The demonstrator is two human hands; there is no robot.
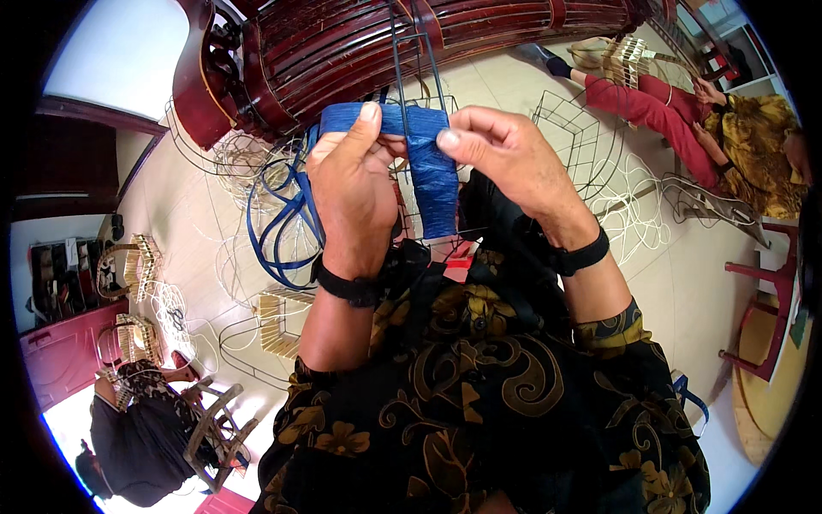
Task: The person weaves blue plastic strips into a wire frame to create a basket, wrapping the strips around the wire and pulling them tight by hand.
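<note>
A dark wire frame (397, 58) stands upright before me, its lower part bound in a wide blue strip (435, 193). My left hand (353, 176) is closed, thumb and fingers pinching the flat blue band (341, 116) that runs left from the top of the wrapping. On the other side, my right hand (515, 156) grips the wrapped edge, its thumb pressed against the blue face and its fingers curled behind. More blue strip (287, 214) hangs in loose loops left of my left wrist. The back of the wrapping is hidden.
A dark red wooden bench (317, 64) stands just beyond my hands. Bare wire frames (569, 128) and loose white cord (629, 214) lie on the tiled floor. A partly woven basket (282, 324) sits at lower left. One person (758, 150) sits at right, another (141, 437) at lower left.
</note>
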